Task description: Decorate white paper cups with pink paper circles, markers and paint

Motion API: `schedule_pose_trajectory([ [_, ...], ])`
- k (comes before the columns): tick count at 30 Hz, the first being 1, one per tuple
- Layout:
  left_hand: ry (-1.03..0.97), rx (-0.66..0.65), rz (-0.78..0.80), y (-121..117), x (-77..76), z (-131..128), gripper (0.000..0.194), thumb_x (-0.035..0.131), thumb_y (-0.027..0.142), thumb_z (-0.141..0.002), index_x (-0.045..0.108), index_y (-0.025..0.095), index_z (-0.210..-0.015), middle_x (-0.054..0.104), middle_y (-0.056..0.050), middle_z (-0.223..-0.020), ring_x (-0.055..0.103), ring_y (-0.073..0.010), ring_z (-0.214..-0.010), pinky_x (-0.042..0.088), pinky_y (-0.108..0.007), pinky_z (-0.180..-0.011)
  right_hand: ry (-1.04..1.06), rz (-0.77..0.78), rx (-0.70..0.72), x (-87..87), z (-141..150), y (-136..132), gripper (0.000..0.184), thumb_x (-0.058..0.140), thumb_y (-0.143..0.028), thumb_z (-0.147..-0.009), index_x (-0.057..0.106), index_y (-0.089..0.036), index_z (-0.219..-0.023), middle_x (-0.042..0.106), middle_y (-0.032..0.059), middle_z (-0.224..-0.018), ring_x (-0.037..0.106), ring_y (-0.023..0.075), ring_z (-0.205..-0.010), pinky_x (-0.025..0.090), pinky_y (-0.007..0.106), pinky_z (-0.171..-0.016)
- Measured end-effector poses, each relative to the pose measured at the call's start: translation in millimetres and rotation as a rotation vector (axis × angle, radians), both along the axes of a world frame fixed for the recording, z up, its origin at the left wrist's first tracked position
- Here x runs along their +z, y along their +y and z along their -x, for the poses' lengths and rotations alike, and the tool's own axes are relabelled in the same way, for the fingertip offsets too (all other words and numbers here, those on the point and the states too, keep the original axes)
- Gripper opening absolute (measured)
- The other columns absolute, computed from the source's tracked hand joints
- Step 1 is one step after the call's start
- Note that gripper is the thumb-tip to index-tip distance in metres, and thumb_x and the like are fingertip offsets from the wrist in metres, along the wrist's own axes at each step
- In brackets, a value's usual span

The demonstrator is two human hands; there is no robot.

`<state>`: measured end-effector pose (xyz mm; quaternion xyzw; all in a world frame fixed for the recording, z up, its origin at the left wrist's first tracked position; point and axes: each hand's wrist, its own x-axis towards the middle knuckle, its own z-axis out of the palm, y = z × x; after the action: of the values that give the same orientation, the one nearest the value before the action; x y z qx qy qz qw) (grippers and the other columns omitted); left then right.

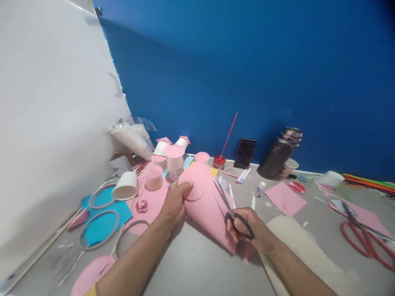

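My left hand (176,201) grips a large sheet of pink paper (205,205) by its left edge, thumb on top and the other fingers behind it. A curved line or cut shows on the paper beside that thumb. In my right hand (248,228) is a pair of black-handled scissors (228,201), fingers through the handles and blades pointing up and left over the paper's right side. The blades look nearly closed. Whether they touch the paper I cannot tell.
Pink-topped paper cups (175,160) stand behind the sheet. Hoops (98,230) and blue paper lie left. At the back are a phone (245,153) and a black flask (279,154). Red-handled scissors (367,240) lie at far right, beyond a cream sheet (296,238).
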<state>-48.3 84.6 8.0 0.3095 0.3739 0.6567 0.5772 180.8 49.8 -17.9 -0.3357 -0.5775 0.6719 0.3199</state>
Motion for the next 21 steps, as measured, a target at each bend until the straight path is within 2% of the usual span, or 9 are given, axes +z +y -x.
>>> schedule_pose_trajectory([
  [5, -0.031, -0.010, -0.010, 1.0, 1.4, -0.1, 0.042, 0.082, 0.022, -0.058, 0.075, 0.014, -0.099, 0.078, -0.006, -0.086, 0.072, -0.0243, -0.088, 0.055, -0.034, -0.083, -0.049, 0.054, 0.060, -2.1, 1.5, -2.3, 0.067, 0.072, -0.079, -0.072, 0.064, -0.012, -0.070, 0.065, 0.0041, -0.052, 0.034, 0.0038, -0.035, 0.021, 0.019, -0.035],
  [9, -0.078, 0.047, 0.027, -0.3, 2.9, -0.8, 0.043, 0.083, 0.021, -0.055, 0.074, 0.014, -0.096, 0.078, -0.004, -0.085, 0.072, -0.0222, -0.085, 0.055, -0.032, -0.083, -0.105, 0.067, 0.062, -3.9, 0.4, -3.3, 0.066, 0.074, -0.076, -0.073, 0.066, -0.011, -0.072, 0.067, 0.0054, -0.054, 0.036, 0.0034, -0.034, 0.022, 0.018, -0.034],
  [15, -0.112, 0.047, 0.037, -0.1, 2.9, -0.9, 0.053, 0.085, 0.022, -0.055, 0.074, 0.014, -0.106, 0.079, -0.007, -0.093, 0.072, -0.0239, -0.092, 0.054, -0.033, -0.087, -0.135, 0.061, 0.061, -0.3, -0.4, -2.2, 0.065, 0.074, -0.075, -0.074, 0.067, -0.011, -0.071, 0.068, 0.0053, -0.055, 0.036, 0.0035, -0.035, 0.023, 0.017, -0.034],
  [21, -0.020, -0.067, 0.036, -4.0, 3.1, -4.8, 0.048, 0.084, 0.022, -0.057, 0.075, 0.013, -0.102, 0.079, -0.007, -0.088, 0.072, -0.0235, -0.082, 0.054, -0.031, -0.076, -0.118, 0.065, 0.048, 6.6, -1.3, -3.3, 0.065, 0.071, -0.077, -0.074, 0.063, -0.012, -0.070, 0.067, 0.0054, -0.055, 0.034, 0.0032, -0.034, 0.020, 0.018, -0.035],
])
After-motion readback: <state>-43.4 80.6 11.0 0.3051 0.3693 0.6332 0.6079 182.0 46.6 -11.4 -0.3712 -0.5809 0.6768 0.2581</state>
